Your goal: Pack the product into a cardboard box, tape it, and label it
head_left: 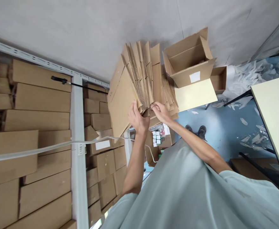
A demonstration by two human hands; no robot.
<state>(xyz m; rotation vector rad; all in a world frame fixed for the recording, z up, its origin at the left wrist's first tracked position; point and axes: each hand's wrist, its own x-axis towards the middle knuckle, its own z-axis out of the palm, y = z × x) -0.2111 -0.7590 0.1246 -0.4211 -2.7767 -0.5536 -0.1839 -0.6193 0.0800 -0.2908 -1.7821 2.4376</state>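
Note:
A fanned stack of flattened cardboard boxes (139,79) stands on edge in front of me. My left hand (138,120) is closed around the lower edge of the big front sheet (121,101), with the thumb lying on its face. My right hand (160,111) pinches the lower edges of the sheets further back in the same stack. Both forearms reach up from my pale green shirt (189,190). My shoes (198,129) show on the blue floor below the stack.
An open carton (189,60) with a white label sits right of the stack. Metal shelving (77,143) packed with brown cartons (41,98) fills the left. A cream table (275,111) stands at right, with paper scraps (244,76) on the floor. A box of small white packets (157,138) lies below my hands.

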